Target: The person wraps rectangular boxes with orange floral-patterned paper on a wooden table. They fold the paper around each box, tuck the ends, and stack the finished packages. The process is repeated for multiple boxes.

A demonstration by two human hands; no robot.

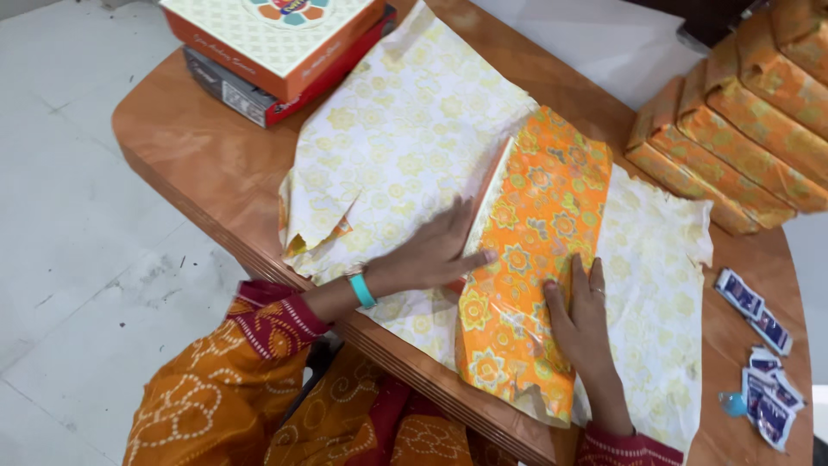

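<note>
Both hands lie flat with fingers spread, gripping nothing: the right hand presses on an orange flowered wrapped box, and the left hand, a teal band at its wrist, rests at that box's left edge. That box sits on a pale yellow wrapping sheet spread across the wooden bench. Stacked boxes stand at the far left, wrapped orange boxes at the far right, and small blue sachets near the right edge.

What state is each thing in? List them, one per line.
Wrapping paper: spread pale side up, one flap folded over.
Folded flap: orange side up.
Left hand: flat at the fold.
Right hand: flat on the flap.
Wrapped boxes: stacked.
Sachets: scattered.
</note>
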